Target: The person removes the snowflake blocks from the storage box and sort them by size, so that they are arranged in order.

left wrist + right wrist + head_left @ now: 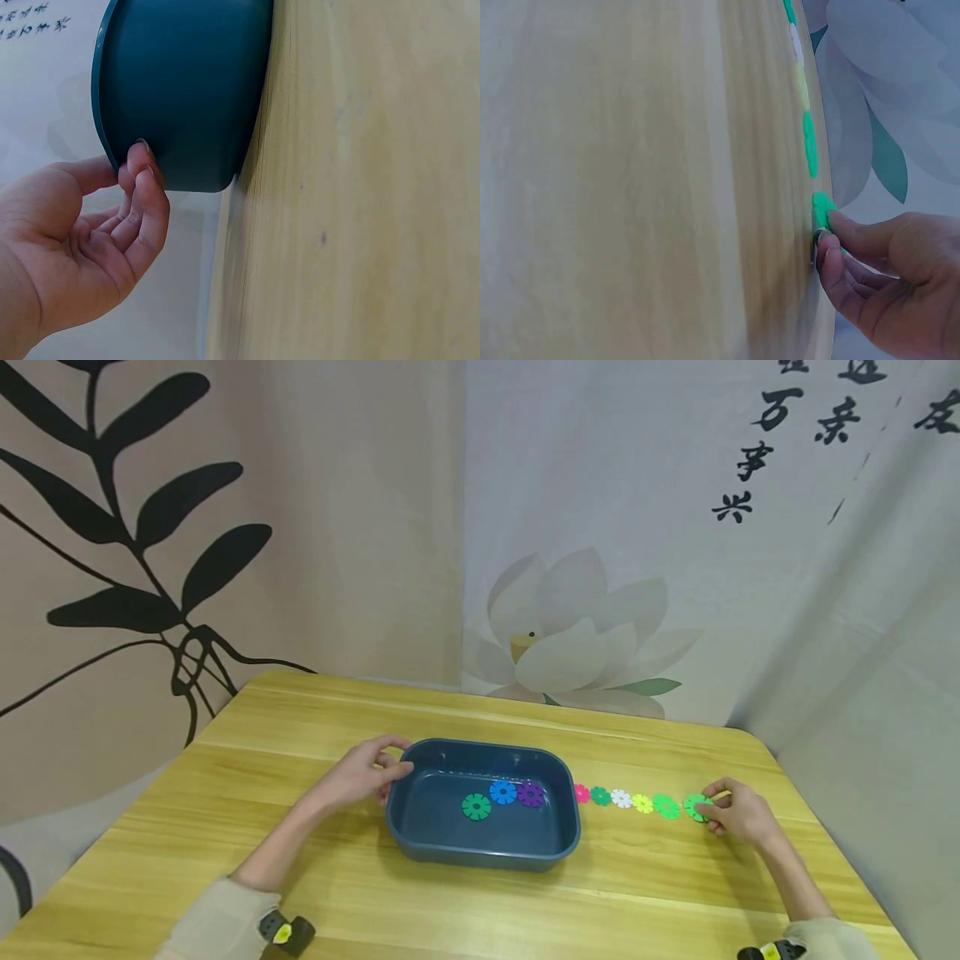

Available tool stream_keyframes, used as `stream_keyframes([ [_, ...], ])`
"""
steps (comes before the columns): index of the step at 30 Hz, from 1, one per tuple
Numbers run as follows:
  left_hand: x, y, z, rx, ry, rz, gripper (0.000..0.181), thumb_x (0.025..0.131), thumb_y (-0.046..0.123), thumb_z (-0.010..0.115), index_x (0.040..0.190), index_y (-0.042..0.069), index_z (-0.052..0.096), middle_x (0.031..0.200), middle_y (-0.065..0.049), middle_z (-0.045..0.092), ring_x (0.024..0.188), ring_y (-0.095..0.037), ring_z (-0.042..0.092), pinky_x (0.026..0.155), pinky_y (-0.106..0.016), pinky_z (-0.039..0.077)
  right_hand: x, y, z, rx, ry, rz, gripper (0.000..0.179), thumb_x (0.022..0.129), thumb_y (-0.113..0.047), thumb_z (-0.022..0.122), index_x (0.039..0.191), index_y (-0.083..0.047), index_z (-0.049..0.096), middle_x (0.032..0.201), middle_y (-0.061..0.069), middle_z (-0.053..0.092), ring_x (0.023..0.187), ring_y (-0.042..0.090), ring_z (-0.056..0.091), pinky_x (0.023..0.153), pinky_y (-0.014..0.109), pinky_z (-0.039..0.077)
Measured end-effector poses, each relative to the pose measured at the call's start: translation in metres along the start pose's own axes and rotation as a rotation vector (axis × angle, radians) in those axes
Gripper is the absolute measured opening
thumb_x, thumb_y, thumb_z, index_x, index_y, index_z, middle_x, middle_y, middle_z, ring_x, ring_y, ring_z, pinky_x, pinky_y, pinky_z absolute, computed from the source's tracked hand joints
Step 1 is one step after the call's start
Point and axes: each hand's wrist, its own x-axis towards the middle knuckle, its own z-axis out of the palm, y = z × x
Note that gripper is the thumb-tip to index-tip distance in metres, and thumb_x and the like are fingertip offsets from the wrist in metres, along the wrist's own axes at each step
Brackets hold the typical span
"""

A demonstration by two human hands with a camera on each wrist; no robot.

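My left hand grips the left rim of a dark blue rectangular basin; in the left wrist view, thumb and fingers pinch the basin's edge. Inside the basin lie a green snowflake disc, a blue one and a purple one. On the right, my right hand pinches a bright green snowflake disc between thumb and fingers, at the right end of a row of discs. Its neighbour is another light green disc, with a small gap between them in the right wrist view.
The row runs leftward on the wooden table through a yellow disc, a white one, a green one and a pink one beside the basin's right wall. A printed curtain hangs behind the table.
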Motion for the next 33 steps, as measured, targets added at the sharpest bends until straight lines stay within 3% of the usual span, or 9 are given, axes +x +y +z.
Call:
stream_keyframes([
  [19,0.001,0.0,0.001,0.004,-0.006,0.009,0.039,0.102,0.014,0.062,0.135,-0.002,0.051,0.072,-0.008,0.06,0.056,-0.024,0.059,0.057,-0.041,0.055,-0.001,-0.005,0.0,-0.104,0.026,-0.015,0.037,0.099,-0.014,0.065,0.12,0.014,0.053,0.092,0.016,0.066,0.071,0.022,0.063,0.062,0.034,0.054],
  [23,0.002,0.001,0.0,0.01,0.001,0.007,0.039,0.102,0.014,0.063,0.136,-0.002,0.051,0.073,-0.008,0.061,0.057,-0.025,0.059,0.057,-0.04,0.055,-0.004,-0.019,0.001,-0.123,0.046,-0.052,0.038,0.102,-0.02,0.062,0.121,0.011,0.054,0.095,0.016,0.066,0.072,0.023,0.062,0.06,0.034,0.049],
  [33,0.001,0.0,0.0,0.0,-0.005,-0.004,0.039,0.102,0.014,0.062,0.136,-0.001,0.051,0.074,-0.01,0.062,0.057,-0.023,0.058,0.056,-0.038,0.054,-0.005,-0.073,0.017,-0.043,0.082,-0.188,0.035,0.101,-0.023,0.064,0.122,0.005,0.06,0.103,0.016,0.066,0.082,0.029,0.069,0.068,0.038,0.058],
])
